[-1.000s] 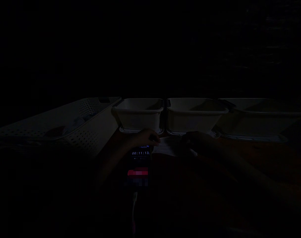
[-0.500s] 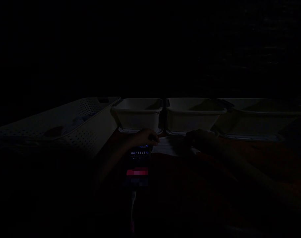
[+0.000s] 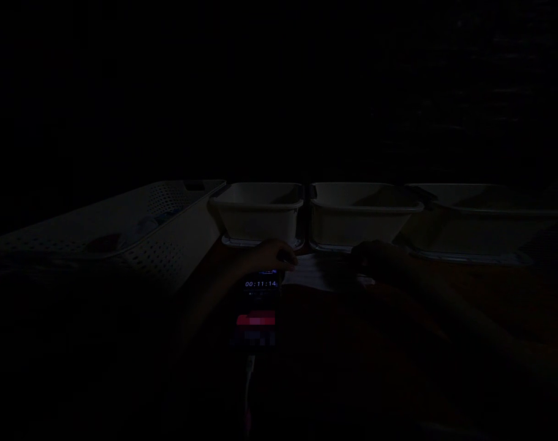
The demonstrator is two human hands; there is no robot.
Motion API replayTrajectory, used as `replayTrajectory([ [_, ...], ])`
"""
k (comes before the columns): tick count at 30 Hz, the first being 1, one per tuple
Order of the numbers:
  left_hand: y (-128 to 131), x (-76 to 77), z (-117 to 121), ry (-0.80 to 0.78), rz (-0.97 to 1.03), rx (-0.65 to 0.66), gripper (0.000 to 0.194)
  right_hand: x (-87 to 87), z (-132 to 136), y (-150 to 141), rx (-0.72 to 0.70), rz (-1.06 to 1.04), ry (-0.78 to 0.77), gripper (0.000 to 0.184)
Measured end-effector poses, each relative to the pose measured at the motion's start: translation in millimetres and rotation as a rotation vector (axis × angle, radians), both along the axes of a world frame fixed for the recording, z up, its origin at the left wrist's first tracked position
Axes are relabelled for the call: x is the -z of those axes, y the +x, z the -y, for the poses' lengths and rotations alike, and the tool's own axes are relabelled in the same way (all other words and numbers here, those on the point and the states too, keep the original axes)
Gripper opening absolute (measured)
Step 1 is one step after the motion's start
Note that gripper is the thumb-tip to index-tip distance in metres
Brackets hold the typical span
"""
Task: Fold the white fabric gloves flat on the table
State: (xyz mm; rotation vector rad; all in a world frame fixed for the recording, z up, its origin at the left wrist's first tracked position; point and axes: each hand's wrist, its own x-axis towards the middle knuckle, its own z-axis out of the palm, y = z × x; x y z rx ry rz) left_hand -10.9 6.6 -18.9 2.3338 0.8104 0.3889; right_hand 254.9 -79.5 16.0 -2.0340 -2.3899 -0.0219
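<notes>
The scene is very dark. Between my hands lies a flat white cloth-like piece [image 3: 322,274] with faint lines across it; its exact kind cannot be made out. My left hand [image 3: 275,253] is closed at the left end of this piece, thumb and fingers together. At the opposite end, my right hand [image 3: 377,256] is a dim shape with curled fingers closed on the edge. Just below my left wrist, a lit phone [image 3: 255,312] shows a timer, and a pale cable [image 3: 249,380] runs from its lower end.
Behind my hands stand three pale tubs in a row: a left tub [image 3: 260,222], a middle tub [image 3: 359,226] and a right tub [image 3: 467,233]. To the left is a perforated basket [image 3: 198,233] with dim items inside. The tabletop [image 3: 398,331] looks dark reddish.
The view has shifted very slightly, so everything sits a little further right. My right hand has moved slightly to the right along the white piece. My left hand stays in place.
</notes>
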Motion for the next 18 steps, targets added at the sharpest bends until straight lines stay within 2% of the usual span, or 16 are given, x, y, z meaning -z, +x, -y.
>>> replayTrajectory([
  [6,0.3,-1.2,0.3,0.013,-0.032,0.005,0.023,4.9,-4.1,-1.9,-0.054,-0.041,0.01,0.023],
  [10,1.2,-3.2,2.5,0.01,-0.024,-0.025,0.024,7.2,-3.2,-5.6,-0.029,-0.021,0.005,0.026],
  [18,-0.2,0.1,0.0,0.008,-0.009,-0.001,0.023,7.0,0.2,-8.2,-0.032,-0.038,0.033,0.022],
])
